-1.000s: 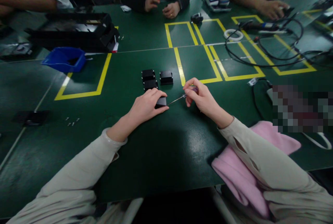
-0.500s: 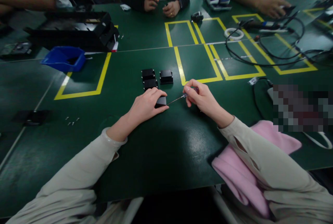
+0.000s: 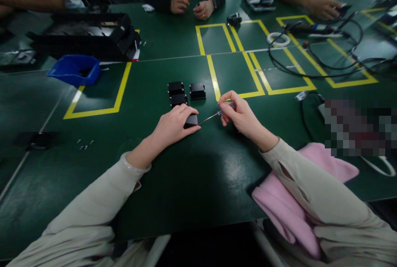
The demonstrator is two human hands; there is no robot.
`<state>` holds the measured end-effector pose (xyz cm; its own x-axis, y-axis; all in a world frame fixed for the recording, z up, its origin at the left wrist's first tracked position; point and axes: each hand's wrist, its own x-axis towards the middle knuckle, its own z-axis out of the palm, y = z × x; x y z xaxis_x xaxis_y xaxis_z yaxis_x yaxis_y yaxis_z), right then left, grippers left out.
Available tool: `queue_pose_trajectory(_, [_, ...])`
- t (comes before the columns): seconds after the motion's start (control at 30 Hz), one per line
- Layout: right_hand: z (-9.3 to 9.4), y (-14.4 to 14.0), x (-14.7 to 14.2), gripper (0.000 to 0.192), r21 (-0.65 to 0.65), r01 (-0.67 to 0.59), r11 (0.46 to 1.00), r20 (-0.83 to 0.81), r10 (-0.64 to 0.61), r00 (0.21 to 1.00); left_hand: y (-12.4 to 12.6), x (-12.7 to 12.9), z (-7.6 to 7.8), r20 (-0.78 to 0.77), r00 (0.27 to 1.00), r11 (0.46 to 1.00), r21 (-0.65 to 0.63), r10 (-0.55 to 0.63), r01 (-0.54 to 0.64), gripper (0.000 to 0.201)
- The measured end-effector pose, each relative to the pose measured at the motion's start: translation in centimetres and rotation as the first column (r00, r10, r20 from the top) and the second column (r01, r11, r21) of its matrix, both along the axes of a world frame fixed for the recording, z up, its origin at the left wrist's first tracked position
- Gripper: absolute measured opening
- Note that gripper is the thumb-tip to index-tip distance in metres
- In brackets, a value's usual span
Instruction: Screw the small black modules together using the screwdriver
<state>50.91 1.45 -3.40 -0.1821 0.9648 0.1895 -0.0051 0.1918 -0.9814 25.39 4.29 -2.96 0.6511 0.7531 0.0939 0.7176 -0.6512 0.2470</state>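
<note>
On the green table, my left hand (image 3: 176,123) is closed round a small black box (image 3: 191,121), thumb on the near side and fingers over the top. A screwdriver (image 3: 214,115) sits in my right hand (image 3: 236,112), its handle pinched in the fingers. Its thin shaft slants down to the left, and the tip meets the box's right end by my left thumb. Whatever lies under the tip is too small to make out. Just beyond my left hand are similar black boxes (image 3: 176,88) with small shiny bits at their corners; another black box (image 3: 197,90) stands to their right.
Several small screws (image 3: 85,144) lie at left. A blue bin (image 3: 76,70) stands before black trays (image 3: 89,33). Pink cloth (image 3: 279,201) lies beneath my right forearm. Black cables (image 3: 313,72) loop at right. Other people's hands (image 3: 203,9) rest across the table.
Both hands keep their hold, the screwdriver tip staying at the box's end. My right hand's fingers have shifted slightly on the handle. The whole view has moved a little.
</note>
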Motion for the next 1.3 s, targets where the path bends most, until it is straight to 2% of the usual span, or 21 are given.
queue_pose_trajectory(0.1, [0.09, -0.03, -0.02, 0.028, -0.003, -0.005, 1.0, -0.009, 0.005, 1.0, 0.05, -0.03, -0.13, 0.007, 1.0, 1.0, 0.003, -0.003, 0.003, 0.042])
queue_pose_trajectory(0.23, [0.15, -0.02, -0.04, 0.036, -0.007, 0.007, 1.0, 0.042, -0.006, 0.999, 0.08, -0.06, -0.17, 0.008, 1.0, 1.0, 0.003, -0.001, 0.001, 0.043])
queue_pose_trajectory(0.43, [0.21, -0.03, -0.08, 0.028, -0.006, -0.002, 1.0, -0.006, 0.002, 1.0, 0.04, -0.01, -0.02, -0.014, 1.0, 1.0, 0.002, 0.0, 0.0, 0.043])
queue_pose_trajectory(0.6, [0.35, -0.07, 0.01, 0.036, -0.017, 0.007, 1.0, 0.05, -0.006, 0.999, 0.02, -0.01, 0.1, -0.005, 1.0, 1.0, -0.007, -0.002, 0.002, 0.042])
queue_pose_trajectory(0.8, [0.34, -0.07, -0.06, 0.028, -0.019, -0.004, 1.0, -0.005, 0.004, 1.0, 0.08, -0.01, 0.1, -0.004, 1.0, 1.0, -0.014, -0.004, 0.004, 0.043])
queue_pose_trajectory(0.97, [0.24, -0.04, -0.02, 0.04, -0.015, 0.007, 1.0, 0.049, -0.007, 0.999, -0.01, 0.04, 0.17, -0.002, 1.0, 1.0, -0.02, 0.003, -0.003, 0.043])
queue_pose_trajectory(1.17, [0.12, -0.03, -0.03, 0.03, -0.016, -0.003, 1.0, 0.007, 0.003, 1.0, -0.07, 0.04, 0.22, 0.001, 1.0, 1.0, -0.021, -0.003, 0.003, 0.043])
queue_pose_trajectory(1.3, [0.25, -0.03, -0.03, 0.032, -0.026, 0.015, 1.0, 0.057, -0.013, 0.998, -0.06, 0.08, 0.24, -0.003, 1.0, 1.0, -0.015, -0.001, 0.001, 0.043])
